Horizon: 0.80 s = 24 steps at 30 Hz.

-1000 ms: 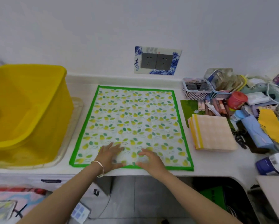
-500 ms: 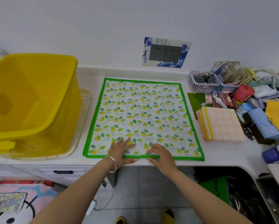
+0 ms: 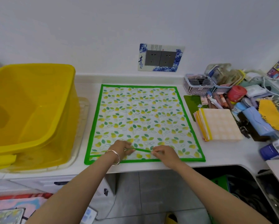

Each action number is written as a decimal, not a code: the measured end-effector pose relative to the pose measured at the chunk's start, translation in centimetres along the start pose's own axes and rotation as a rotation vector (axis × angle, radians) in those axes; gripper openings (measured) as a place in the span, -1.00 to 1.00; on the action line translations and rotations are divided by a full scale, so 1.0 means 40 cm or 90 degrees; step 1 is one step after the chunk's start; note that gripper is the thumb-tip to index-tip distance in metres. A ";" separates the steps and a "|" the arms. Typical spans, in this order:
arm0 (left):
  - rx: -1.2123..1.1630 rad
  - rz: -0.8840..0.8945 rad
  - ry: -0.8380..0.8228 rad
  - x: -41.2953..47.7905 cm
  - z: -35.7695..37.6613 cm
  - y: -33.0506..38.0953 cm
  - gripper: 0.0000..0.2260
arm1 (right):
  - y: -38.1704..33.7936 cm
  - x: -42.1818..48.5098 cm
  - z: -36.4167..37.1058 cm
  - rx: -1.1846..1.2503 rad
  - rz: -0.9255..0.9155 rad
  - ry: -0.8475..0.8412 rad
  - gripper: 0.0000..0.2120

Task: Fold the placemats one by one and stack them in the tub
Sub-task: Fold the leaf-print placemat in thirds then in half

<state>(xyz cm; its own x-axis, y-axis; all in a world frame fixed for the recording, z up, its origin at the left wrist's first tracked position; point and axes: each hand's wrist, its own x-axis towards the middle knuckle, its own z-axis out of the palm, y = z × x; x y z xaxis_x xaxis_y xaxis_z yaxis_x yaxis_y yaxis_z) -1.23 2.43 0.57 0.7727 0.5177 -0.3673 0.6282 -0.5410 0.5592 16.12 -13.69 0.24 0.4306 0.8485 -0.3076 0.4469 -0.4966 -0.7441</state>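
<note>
Fabric, thin and limp by the look of it: the placemat (image 3: pixel 142 117) lies flat in the middle of the frame on the white worktop (image 3: pixel 224 152), lemon-and-leaf print up, green binding all round. My left hand (image 3: pixel 121 149) and right hand (image 3: pixel 164 153) sit close together at the lower middle, on the near edge. Each pinches the green hem (image 3: pixel 142 150) between thumb and fingertips. The short stretch of hem between them stands raised off the sheet, while both near corners lie flat.

That little ridge tells me the mat has no stiffness of its own, so it will droop wherever I am not holding it. I judge it light, not fragile, and a little prone to sliding on the smooth worktop. A hold this near the centre will let the two near corners trail. For a clean fold I would rather take hold further out along this hem, nearer each corner, and carry the edge up to the far one by the wall.

At the lower left a second green edge (image 3: pixel 93 162) shows just under the first. There may be another mat beneath, so I should pinch only the top layer. The yellow tub (image 3: pixel 61 120) stands near the mat at the left of the frame, and a pile of folded peach mats (image 3: pixel 221 125) rests to the right.
</note>
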 end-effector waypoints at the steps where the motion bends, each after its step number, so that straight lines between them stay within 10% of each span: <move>1: -0.019 -0.013 -0.028 0.007 -0.018 0.007 -0.70 | -0.006 0.002 -0.015 0.003 0.005 -0.012 -0.78; 12: -0.011 0.014 -0.100 0.116 -0.231 0.064 -0.52 | -0.074 0.098 -0.232 -0.133 -0.052 -0.017 -0.88; 17: 0.218 0.046 0.113 0.176 -0.327 0.117 -0.71 | -0.133 0.223 -0.314 -0.219 -0.118 0.000 -0.84; 21: 0.359 0.086 0.492 0.213 -0.310 0.110 -0.58 | -0.165 0.326 -0.343 -0.372 -0.204 0.041 -0.78; 24: 0.309 0.092 0.515 0.243 -0.249 0.087 -0.53 | -0.172 0.403 -0.341 -0.391 -0.250 0.084 -0.78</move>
<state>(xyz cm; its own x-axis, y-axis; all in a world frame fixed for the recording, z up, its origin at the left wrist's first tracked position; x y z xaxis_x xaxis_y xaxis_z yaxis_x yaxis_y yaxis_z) 7.54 12.20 6.36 0.6634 0.6272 0.4081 0.6407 -0.7578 0.1231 30.68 0.92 8.50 0.2216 0.9750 0.0154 0.9291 -0.2063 -0.3068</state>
